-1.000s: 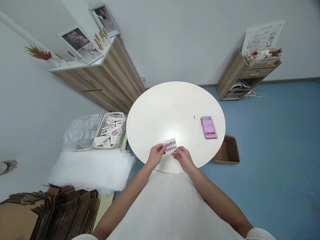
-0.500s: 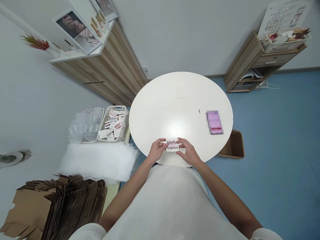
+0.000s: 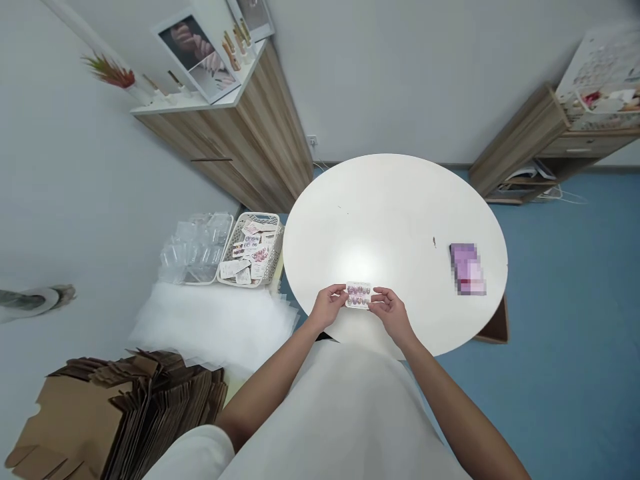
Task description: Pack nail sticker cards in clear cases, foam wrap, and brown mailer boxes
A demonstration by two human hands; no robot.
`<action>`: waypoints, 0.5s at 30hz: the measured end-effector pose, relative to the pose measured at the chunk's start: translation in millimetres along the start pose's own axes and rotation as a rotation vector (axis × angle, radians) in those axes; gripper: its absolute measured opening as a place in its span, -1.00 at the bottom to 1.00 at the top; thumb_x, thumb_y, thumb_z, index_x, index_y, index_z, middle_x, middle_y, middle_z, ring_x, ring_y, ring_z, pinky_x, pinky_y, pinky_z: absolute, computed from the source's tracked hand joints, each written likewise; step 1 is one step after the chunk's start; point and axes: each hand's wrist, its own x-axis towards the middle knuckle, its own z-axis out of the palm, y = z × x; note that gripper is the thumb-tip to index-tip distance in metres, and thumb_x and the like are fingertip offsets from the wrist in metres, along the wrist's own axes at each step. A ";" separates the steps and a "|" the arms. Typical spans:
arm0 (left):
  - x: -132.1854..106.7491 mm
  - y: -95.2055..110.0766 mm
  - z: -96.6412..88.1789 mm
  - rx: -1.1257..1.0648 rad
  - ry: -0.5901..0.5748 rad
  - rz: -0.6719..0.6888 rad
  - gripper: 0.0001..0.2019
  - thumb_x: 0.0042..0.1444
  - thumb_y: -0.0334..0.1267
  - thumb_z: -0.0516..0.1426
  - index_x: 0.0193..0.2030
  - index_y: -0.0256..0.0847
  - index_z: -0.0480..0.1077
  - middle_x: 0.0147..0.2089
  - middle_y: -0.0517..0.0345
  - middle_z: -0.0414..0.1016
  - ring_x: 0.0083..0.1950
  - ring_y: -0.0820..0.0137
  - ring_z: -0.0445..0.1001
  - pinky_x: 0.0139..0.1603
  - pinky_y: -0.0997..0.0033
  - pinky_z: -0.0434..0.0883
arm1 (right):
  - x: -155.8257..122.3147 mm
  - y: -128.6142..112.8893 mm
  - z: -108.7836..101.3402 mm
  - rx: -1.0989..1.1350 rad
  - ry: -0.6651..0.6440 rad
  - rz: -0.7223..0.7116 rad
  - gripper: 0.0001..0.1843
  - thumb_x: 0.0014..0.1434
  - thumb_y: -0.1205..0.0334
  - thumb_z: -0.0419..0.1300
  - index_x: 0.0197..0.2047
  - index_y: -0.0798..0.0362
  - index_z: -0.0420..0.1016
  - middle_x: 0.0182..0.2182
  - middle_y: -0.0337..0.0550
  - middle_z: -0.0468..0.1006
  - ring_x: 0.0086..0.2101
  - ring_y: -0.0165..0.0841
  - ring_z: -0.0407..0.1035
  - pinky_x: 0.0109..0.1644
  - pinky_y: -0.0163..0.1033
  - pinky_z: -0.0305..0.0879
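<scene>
A small white card of purple press-on nails (image 3: 359, 294) is held flat just above the near edge of the round white table (image 3: 390, 220). My left hand (image 3: 329, 307) pinches the card's left end and my right hand (image 3: 391, 312) pinches its right end. Both hands have their fingers closed on it. A blurred purple packet (image 3: 468, 268) lies on the table's right side, well away from both hands.
To the left stand a white basket of nail cards (image 3: 253, 250) and clear plastic trays (image 3: 196, 248), with a pile of white sheets (image 3: 215, 323) in front of them. Folded cardboard boxes (image 3: 115, 413) lie at the bottom left. Wooden cabinets stand by the wall.
The view has shifted so the table and hands sit further right. Both hands still hold the nail card, now level and close to the table edge.
</scene>
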 end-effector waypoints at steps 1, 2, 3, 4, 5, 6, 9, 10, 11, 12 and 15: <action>3.1 -2.2 -7.4 0.000 0.011 0.003 -0.64 -0.11 -0.12 0.17 -0.16 -0.23 0.38 -0.35 0.16 0.39 -0.45 0.51 0.39 -0.27 0.34 0.39 | 4.7 0.6 8.5 0.000 0.011 0.020 -0.59 -0.16 0.13 0.26 -0.18 -0.04 0.33 -0.33 -0.20 0.40 -0.41 -0.37 0.38 -0.21 -0.12 0.32; 5.8 -5.1 -14.9 -0.004 0.033 0.009 -0.64 -0.09 -0.12 0.16 -0.14 -0.23 0.37 -0.36 0.16 0.39 -0.46 0.51 0.38 -0.27 0.34 0.39 | 9.7 1.8 17.4 -0.009 0.025 0.036 -0.60 -0.16 0.12 0.27 -0.20 -0.03 0.34 -0.34 -0.20 0.40 -0.41 -0.37 0.38 -0.20 -0.11 0.32; 8.2 -8.6 -22.6 -0.008 0.066 0.019 -0.64 -0.07 -0.12 0.15 -0.12 -0.22 0.35 -0.36 0.16 0.39 -0.46 0.51 0.38 -0.27 0.35 0.38 | 15.1 3.4 26.4 -0.020 0.038 0.051 -0.62 -0.16 0.11 0.27 -0.23 -0.02 0.35 -0.35 -0.20 0.39 -0.41 -0.37 0.37 -0.20 -0.11 0.32; 10.3 -12.6 -30.6 -0.012 0.099 0.027 -0.65 -0.04 -0.13 0.13 -0.10 -0.22 0.35 -0.35 0.15 0.39 -0.44 0.50 0.39 -0.26 0.34 0.38 | 21.0 5.3 35.7 -0.029 0.049 0.064 -0.63 -0.17 0.11 0.28 -0.25 -0.01 0.36 -0.35 -0.20 0.39 -0.41 -0.37 0.37 -0.21 -0.10 0.32; 12.3 -16.9 -38.8 -0.015 0.125 0.029 -0.66 -0.01 -0.13 0.10 -0.10 -0.21 0.34 -0.34 0.12 0.40 -0.41 0.48 0.40 -0.25 0.34 0.37 | 27.3 7.7 45.3 -0.033 0.057 0.077 -0.64 -0.17 0.11 0.28 -0.26 -0.01 0.36 -0.35 -0.20 0.39 -0.42 -0.37 0.36 -0.21 -0.10 0.32; 14.4 -21.6 -47.3 -0.015 0.144 0.028 -0.68 0.00 -0.13 0.09 -0.11 -0.21 0.35 -0.31 0.09 0.41 -0.37 0.45 0.41 -0.23 0.33 0.36 | 34.2 10.3 55.2 -0.036 0.061 0.088 -0.65 -0.17 0.11 0.27 -0.27 0.00 0.37 -0.35 -0.19 0.39 -0.42 -0.37 0.35 -0.21 -0.10 0.32; 22.7 -36.3 -73.4 -0.005 0.184 0.014 -0.70 0.00 -0.17 0.10 -0.11 -0.20 0.37 -0.19 0.01 0.42 -0.20 0.38 0.39 -0.16 0.31 0.34 | 56.7 20.1 86.5 -0.072 0.062 0.118 -0.67 -0.16 0.12 0.26 -0.27 0.00 0.36 -0.33 -0.19 0.40 -0.42 -0.39 0.34 -0.21 -0.11 0.32; 26.5 -41.3 -81.9 0.001 0.199 0.007 -0.69 -0.02 -0.20 0.11 -0.10 -0.20 0.37 -0.16 0.00 0.41 -0.16 0.36 0.38 -0.15 0.31 0.34 | 64.1 23.9 97.3 -0.093 0.068 0.124 -0.67 -0.16 0.13 0.25 -0.27 0.00 0.36 -0.33 -0.18 0.40 -0.42 -0.39 0.34 -0.21 -0.12 0.32; 30.5 -46.1 -89.9 0.007 0.215 -0.001 -0.68 -0.04 -0.23 0.12 -0.09 -0.20 0.36 -0.13 -0.01 0.40 -0.13 0.35 0.37 -0.14 0.31 0.33 | 71.2 27.8 108.0 -0.113 0.074 0.128 -0.67 -0.15 0.14 0.24 -0.26 0.01 0.36 -0.33 -0.18 0.41 -0.41 -0.40 0.34 -0.22 -0.14 0.32; 34.8 -50.5 -97.4 0.015 0.228 -0.012 -0.66 -0.05 -0.27 0.13 -0.07 -0.21 0.34 -0.11 -0.02 0.39 -0.11 0.34 0.36 -0.14 0.31 0.33 | 77.6 31.8 118.4 -0.133 0.081 0.129 -0.66 -0.15 0.15 0.23 -0.24 0.01 0.36 -0.33 -0.18 0.42 -0.41 -0.40 0.34 -0.22 -0.15 0.31; 46.4 -60.2 -115.1 0.046 0.240 -0.062 -0.58 -0.08 -0.34 0.12 -0.01 -0.24 0.28 -0.08 -0.05 0.37 -0.08 0.32 0.34 -0.15 0.32 0.32 | 92.3 42.4 144.3 -0.187 0.065 0.120 -0.61 -0.17 0.20 0.21 -0.19 0.03 0.34 -0.34 -0.19 0.45 -0.37 -0.40 0.35 -0.20 -0.19 0.30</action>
